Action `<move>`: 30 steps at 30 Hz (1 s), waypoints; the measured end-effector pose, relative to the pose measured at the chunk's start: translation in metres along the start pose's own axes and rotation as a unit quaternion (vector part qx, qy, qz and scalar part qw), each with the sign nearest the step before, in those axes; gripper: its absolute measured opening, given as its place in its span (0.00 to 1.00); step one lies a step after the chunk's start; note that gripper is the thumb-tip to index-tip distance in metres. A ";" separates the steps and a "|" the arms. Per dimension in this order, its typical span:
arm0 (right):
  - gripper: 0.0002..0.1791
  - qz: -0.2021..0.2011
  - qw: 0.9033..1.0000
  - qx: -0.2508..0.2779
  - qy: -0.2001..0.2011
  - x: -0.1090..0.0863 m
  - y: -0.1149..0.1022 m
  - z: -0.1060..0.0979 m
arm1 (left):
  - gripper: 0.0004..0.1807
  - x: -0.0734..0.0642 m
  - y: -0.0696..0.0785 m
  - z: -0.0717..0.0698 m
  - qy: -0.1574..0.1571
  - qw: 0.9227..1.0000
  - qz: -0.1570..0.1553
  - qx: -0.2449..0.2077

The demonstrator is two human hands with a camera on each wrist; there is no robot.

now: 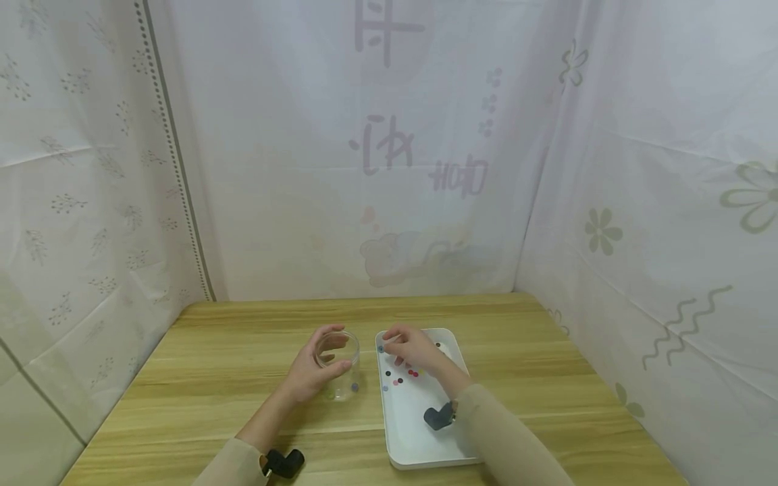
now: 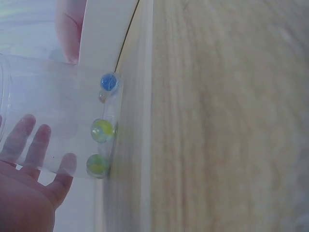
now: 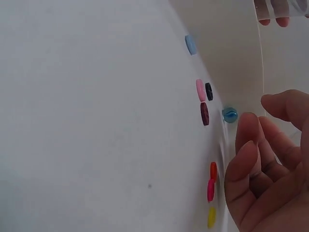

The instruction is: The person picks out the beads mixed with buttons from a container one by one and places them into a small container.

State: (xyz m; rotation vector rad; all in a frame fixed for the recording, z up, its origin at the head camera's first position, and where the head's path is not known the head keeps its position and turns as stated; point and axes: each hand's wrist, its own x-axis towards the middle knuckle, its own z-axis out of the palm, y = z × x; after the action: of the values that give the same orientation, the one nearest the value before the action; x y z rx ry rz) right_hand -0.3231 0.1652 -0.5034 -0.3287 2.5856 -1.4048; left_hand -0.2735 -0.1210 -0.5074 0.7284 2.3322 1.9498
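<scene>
My left hand (image 1: 313,371) grips a clear plastic jar (image 1: 343,378) standing on the table, left of a white tray. Fingers and thumb go round its upper part. At the jar's bottom, the left wrist view shows a blue marble (image 2: 108,82) and two yellow-green marbles (image 2: 102,130), with a smaller item partly hidden. Over the far part of the tray, my right hand (image 1: 416,347) has loosely bent fingers, thumb apart, with nothing seen between them. Close to its fingertips, a blue-green marble (image 3: 230,115) lies by the tray's edge.
The white tray (image 1: 419,432) holds several small buttons: a light blue button (image 3: 190,44), a pink button (image 3: 200,90), a yellow button (image 3: 211,217), and black and red ones. Wood-grain table (image 1: 182,405) lies underneath. Patterned cloth (image 1: 292,169) hangs behind and at both sides.
</scene>
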 end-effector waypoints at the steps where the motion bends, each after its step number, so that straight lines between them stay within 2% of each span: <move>1: 0.16 0.001 1.000 -0.003 0.000 0.000 0.001 0.001 | 0.38 0.000 0.000 0.000 0.000 1.000 -0.001 -0.001; 11: 0.15 0.004 1.000 -0.023 0.008 0.005 0.010 0.008 | 0.38 0.000 0.001 0.002 0.007 1.000 0.007 0.001; 18: 0.16 0.020 1.000 -0.021 0.005 0.006 0.017 0.011 | 0.37 -0.002 0.000 0.002 0.001 1.000 0.004 0.005; 30: 0.18 0.012 0.999 -0.030 0.002 0.007 0.015 0.011 | 0.38 -0.001 0.002 0.001 0.004 1.000 0.009 0.010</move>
State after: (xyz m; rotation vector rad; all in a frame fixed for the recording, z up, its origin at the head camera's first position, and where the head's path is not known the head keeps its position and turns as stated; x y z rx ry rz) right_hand -0.3287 0.1627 -0.5226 -0.3022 2.6291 -1.3246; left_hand -0.2714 -0.1207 -0.5062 0.7462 2.3620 1.9428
